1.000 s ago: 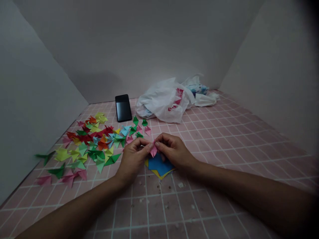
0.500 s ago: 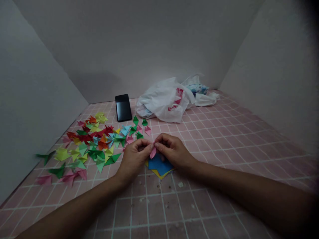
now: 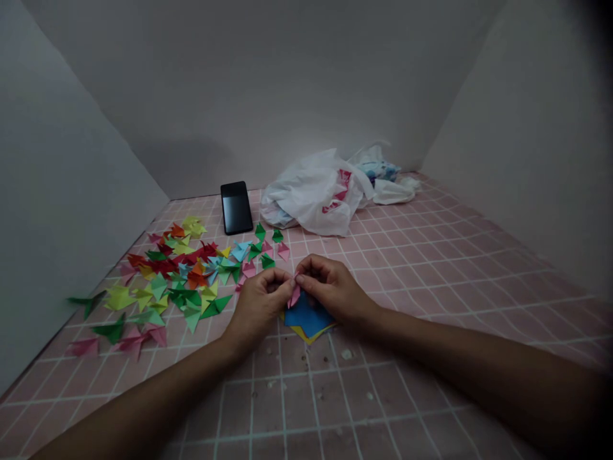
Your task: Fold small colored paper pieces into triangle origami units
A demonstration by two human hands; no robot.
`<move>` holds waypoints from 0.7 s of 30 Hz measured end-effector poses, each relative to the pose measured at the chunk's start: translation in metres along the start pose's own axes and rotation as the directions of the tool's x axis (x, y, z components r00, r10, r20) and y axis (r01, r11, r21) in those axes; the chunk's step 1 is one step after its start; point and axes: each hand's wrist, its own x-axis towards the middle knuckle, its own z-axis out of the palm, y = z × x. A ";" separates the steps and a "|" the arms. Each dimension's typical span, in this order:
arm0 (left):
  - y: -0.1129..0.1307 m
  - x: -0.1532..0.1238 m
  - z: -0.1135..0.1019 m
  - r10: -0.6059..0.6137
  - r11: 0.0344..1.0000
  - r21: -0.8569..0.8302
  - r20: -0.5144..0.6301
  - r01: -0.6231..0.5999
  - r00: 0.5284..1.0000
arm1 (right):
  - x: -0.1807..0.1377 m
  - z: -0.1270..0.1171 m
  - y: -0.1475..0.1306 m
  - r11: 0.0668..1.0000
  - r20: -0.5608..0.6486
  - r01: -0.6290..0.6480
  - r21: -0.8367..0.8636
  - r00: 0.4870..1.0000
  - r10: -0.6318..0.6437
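Between the fingertips of both my hands is a small folded piece of pink origami paper (image 3: 294,296). My left hand (image 3: 261,305) pinches it from the left, thumb against forefinger. From the other side my right hand (image 3: 332,289) pinches its upper part; the fingers partly hide the folds. Just beneath lie square paper sheets, a blue sheet (image 3: 309,317) on top with a yellow sheet (image 3: 306,338) showing at its lower edge. To the left spreads a group of folded paper cranes (image 3: 184,299) in green, yellow, red, pink and blue.
Behind the cranes a black smartphone (image 3: 236,207) leans upward. A crumpled white plastic bag (image 3: 316,195) with red print stands at the back, beside another bag with blue contents (image 3: 378,170). Pale walls enclose the pink checked surface (image 3: 431,255) at the left, back and right.
The pink paper has turned slightly between my fingers, and less of its lower tip shows. Both hands otherwise stay nearly in place.
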 end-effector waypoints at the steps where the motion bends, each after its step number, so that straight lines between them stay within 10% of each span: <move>1: 0.000 0.000 0.000 0.000 1.000 0.001 0.001 0.000 1.000 | 0.000 0.000 -0.001 1.000 0.004 -0.020 0.018 1.000 0.020; 21: 0.001 -0.003 -0.002 -0.008 0.996 -0.090 0.067 0.014 0.998 | 0.000 -0.003 0.000 0.989 0.077 -0.083 0.119 0.994 0.075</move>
